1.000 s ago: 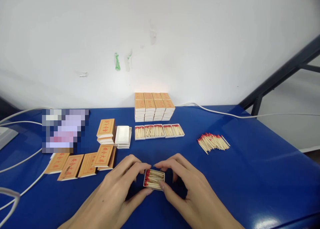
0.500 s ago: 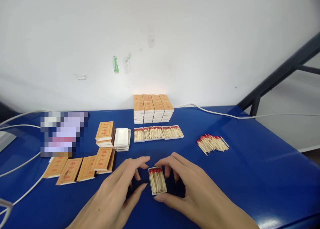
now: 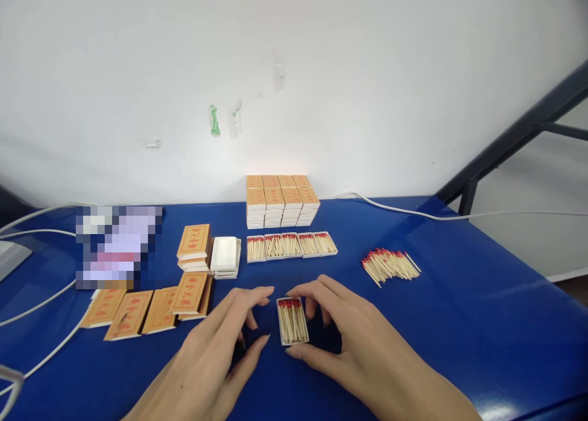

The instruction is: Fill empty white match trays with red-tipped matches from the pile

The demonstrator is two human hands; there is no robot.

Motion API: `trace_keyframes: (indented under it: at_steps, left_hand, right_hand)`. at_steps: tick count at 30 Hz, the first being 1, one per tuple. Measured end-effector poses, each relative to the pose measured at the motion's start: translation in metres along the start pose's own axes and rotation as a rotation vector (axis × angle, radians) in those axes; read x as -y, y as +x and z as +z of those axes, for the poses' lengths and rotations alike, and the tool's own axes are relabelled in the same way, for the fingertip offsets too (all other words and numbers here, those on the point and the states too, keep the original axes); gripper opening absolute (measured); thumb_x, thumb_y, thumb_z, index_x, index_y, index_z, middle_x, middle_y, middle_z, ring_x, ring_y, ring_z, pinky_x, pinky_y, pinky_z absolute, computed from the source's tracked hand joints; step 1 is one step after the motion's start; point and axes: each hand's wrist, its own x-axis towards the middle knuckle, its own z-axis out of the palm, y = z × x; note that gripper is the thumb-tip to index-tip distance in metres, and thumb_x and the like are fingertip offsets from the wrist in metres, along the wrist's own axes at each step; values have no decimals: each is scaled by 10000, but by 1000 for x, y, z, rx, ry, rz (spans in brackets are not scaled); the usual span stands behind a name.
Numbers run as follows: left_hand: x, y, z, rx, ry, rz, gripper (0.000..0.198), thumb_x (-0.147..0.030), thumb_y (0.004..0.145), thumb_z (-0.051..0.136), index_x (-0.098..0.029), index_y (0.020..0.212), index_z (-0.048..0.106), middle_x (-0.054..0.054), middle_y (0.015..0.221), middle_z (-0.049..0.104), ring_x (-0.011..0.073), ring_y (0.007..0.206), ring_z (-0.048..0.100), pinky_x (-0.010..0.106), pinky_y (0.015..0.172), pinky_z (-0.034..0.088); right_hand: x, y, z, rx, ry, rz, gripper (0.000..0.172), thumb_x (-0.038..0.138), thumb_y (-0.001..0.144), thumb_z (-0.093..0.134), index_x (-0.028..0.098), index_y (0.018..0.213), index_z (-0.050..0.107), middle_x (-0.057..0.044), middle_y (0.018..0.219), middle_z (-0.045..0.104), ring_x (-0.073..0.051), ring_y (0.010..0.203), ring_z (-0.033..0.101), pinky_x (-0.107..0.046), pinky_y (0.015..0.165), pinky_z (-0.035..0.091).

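Note:
A small white tray of red-tipped matches (image 3: 293,320) lies on the blue table (image 3: 459,311) in front of me, red tips pointing away. My right hand (image 3: 349,335) grips it, thumb at its near end and fingers at its far right side. My left hand (image 3: 220,347) hovers just left of the tray, fingers spread and holding nothing. Beyond my hands is a row of several filled match trays (image 3: 291,244) and behind that a block of stacked orange matchboxes (image 3: 281,200).
Loose matches (image 3: 389,264) lie in a pile at the right. Orange box sleeves (image 3: 147,306) and a stack of sleeves (image 3: 193,247) sit left, next to empty white trays (image 3: 225,255). White cables (image 3: 41,298) run along the left; a blurred patch (image 3: 117,246) is there too.
The match tray was turned from lying crosswise to lengthwise and pushed a little away from me. My left hand let go of it; my right hand keeps hold.

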Motion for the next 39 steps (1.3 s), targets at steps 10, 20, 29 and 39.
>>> trace_keyframes:
  at_steps: [10,20,29,39]
  left_hand:
    - [-9,3,-4,-149,147,19,277,-392,1135,574,-331,1405,576,-110,730,481,93,493,511,184,493,484]
    - [-18,9,-13,-150,191,94,318,-292,1147,539,-286,837,469,-128,627,584,67,457,603,222,480,437]
    - [-19,8,-17,-125,241,128,339,-271,1151,524,-281,814,490,-109,646,594,79,458,620,238,458,445]
    - [-20,10,-20,-59,275,150,356,-264,1154,496,-276,799,488,-86,647,593,104,467,646,246,461,510]
  right_hand:
    - [-2,8,1,11,12,-73,398,289,1006,857,342,1356,675,-5,1247,701,-216,1019,715,-387,867,571]
    - [4,51,10,-56,-72,-322,438,244,1018,834,244,1421,660,-62,1298,721,-239,1110,712,-410,929,599]
    - [2,65,17,-104,-95,-333,441,274,1036,825,246,1441,653,-72,1267,709,-234,1079,707,-404,929,599]
    - [9,70,13,-94,-157,-368,409,239,1062,783,219,1442,631,-86,1311,710,-255,1167,710,-452,988,597]
